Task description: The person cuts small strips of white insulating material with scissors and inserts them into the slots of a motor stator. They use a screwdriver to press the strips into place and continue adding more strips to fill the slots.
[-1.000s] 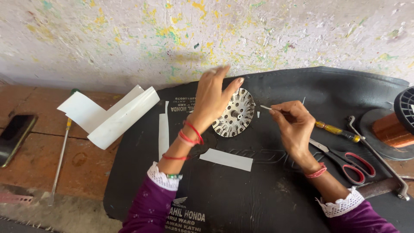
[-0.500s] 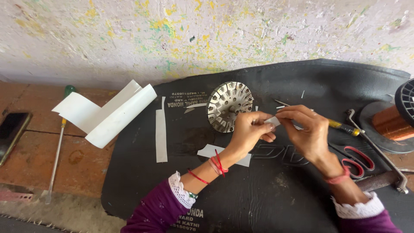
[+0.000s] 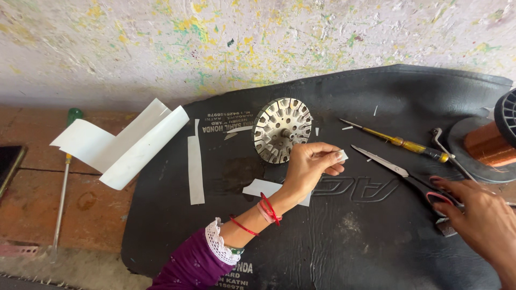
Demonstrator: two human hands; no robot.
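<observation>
phone (image 3: 8,167): dark screen, far left edge | mat (image 3: 349,236): white print, near edge

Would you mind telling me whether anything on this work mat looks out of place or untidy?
Little stands out. Cut white paper strips lie loose on the black mat, and a curled white sheet hangs off its left edge. The slotted metal disc leans tilted against the wall.
</observation>
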